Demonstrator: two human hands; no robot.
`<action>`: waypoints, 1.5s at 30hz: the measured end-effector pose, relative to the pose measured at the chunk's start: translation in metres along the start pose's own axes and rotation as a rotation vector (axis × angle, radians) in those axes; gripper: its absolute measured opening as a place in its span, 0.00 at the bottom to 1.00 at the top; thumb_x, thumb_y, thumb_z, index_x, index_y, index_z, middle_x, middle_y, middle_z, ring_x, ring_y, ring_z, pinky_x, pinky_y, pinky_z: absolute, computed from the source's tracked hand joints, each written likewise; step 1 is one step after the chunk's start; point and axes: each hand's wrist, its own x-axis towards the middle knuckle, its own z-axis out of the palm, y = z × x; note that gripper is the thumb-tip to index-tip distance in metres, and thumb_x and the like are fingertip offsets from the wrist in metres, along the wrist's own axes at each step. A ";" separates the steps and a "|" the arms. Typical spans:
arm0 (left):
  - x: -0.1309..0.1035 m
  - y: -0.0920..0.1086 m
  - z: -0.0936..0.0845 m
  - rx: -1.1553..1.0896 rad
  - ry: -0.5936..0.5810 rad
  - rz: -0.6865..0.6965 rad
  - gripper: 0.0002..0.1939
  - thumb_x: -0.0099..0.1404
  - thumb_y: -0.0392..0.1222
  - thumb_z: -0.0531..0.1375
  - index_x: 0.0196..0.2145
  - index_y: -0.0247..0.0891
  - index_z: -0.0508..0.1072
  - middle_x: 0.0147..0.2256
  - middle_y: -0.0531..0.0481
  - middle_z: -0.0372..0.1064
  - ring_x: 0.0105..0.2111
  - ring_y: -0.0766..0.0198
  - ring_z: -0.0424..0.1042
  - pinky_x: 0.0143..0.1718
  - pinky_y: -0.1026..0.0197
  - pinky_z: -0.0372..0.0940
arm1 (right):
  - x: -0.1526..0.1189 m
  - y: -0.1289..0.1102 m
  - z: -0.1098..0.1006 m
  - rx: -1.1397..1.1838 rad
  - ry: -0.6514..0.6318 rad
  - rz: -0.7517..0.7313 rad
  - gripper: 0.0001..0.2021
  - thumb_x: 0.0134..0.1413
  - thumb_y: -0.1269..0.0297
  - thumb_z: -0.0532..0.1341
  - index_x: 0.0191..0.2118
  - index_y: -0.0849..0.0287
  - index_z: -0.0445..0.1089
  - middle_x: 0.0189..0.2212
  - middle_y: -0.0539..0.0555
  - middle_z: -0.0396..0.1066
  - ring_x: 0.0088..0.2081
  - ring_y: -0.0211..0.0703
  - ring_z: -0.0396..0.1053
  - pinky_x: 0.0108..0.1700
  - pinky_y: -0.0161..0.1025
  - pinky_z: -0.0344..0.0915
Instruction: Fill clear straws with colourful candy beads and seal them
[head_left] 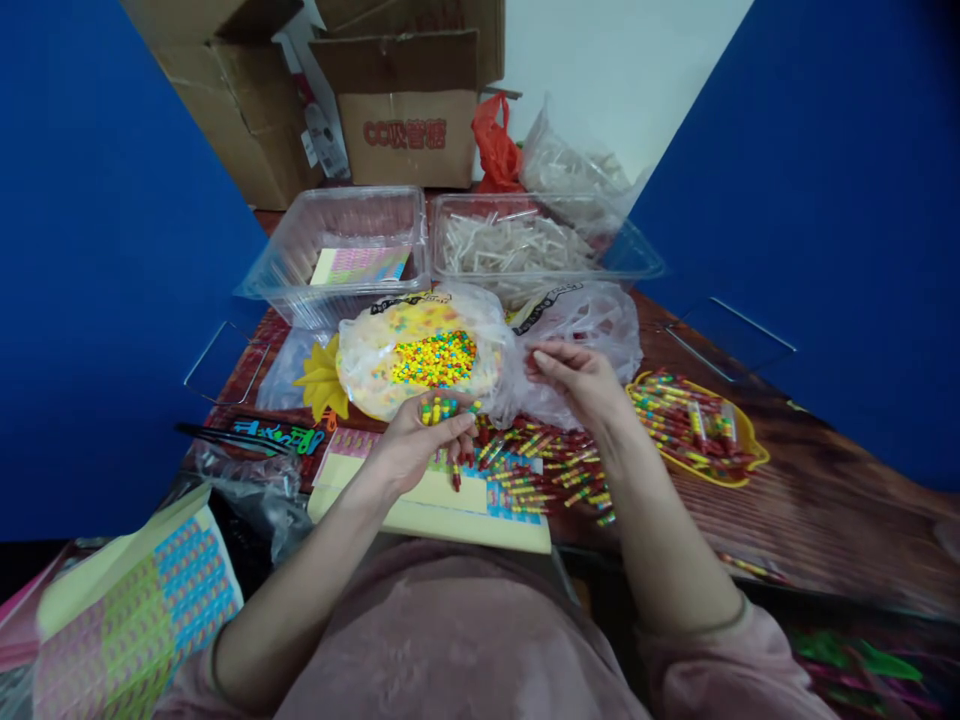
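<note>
My left hand (405, 442) clutches candy tubes (439, 408) before the candy bag (487, 312)
Right hand (581, 375) pinched, on what I can't tell; clear tubs (292, 302) bar the bag's far side.

- Open air lies between the left hand (431, 440) and the right hand (570, 375), above loose filled tubes (525, 485).
- The candy bag (360, 350) bulges just beyond the left hand; the crumpled bag (619, 320) crowds the right.
- Farther back, a left clear box (281, 265) and a right clear box (634, 255) stand side by side, their walls blocking a low reach forward.
- A yellow tray (759, 458), heaped with tubes, obstructs low passage beside the right forearm; bare tabletop (832, 460) to its right gives room.
- Blue panels (825, 200) bound both sides.
</note>
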 end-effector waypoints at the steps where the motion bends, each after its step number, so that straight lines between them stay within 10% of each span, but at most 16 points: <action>1: 0.001 0.000 0.001 -0.004 -0.006 -0.007 0.22 0.47 0.44 0.75 0.37 0.33 0.74 0.23 0.51 0.73 0.20 0.68 0.70 0.19 0.68 0.58 | -0.017 -0.006 0.011 0.140 -0.034 -0.024 0.19 0.41 0.52 0.74 0.39 0.56 0.79 0.32 0.52 0.79 0.31 0.40 0.75 0.41 0.41 0.74; 7: 0.001 -0.002 0.007 0.012 -0.037 -0.010 0.22 0.49 0.44 0.74 0.38 0.32 0.73 0.22 0.52 0.72 0.18 0.70 0.68 0.17 0.70 0.56 | -0.068 -0.026 0.056 0.283 -0.103 -0.042 0.14 0.39 0.53 0.77 0.32 0.53 0.81 0.27 0.49 0.79 0.28 0.36 0.74 0.35 0.35 0.72; 27: 0.017 0.028 -0.016 0.069 0.115 -0.196 0.15 0.49 0.40 0.68 0.36 0.31 0.78 0.16 0.51 0.65 0.13 0.72 0.59 0.13 0.68 0.38 | -0.042 -0.023 0.090 0.509 -0.146 0.104 0.22 0.34 0.49 0.78 0.32 0.55 0.73 0.31 0.49 0.78 0.31 0.38 0.77 0.38 0.35 0.78; 34: 0.025 0.044 -0.015 0.179 0.248 -0.173 0.18 0.48 0.40 0.71 0.36 0.28 0.78 0.15 0.51 0.64 0.12 0.71 0.58 0.14 0.69 0.40 | -0.027 -0.019 0.108 0.512 -0.136 0.152 0.24 0.27 0.49 0.79 0.31 0.56 0.74 0.27 0.46 0.76 0.28 0.35 0.74 0.35 0.33 0.77; 45: 0.029 0.020 -0.030 0.061 0.151 -0.041 0.22 0.42 0.45 0.76 0.32 0.33 0.76 0.20 0.51 0.70 0.19 0.69 0.66 0.20 0.67 0.58 | -0.020 -0.025 0.107 0.313 -0.151 0.043 0.26 0.35 0.42 0.74 0.32 0.55 0.70 0.28 0.48 0.75 0.30 0.38 0.74 0.35 0.36 0.77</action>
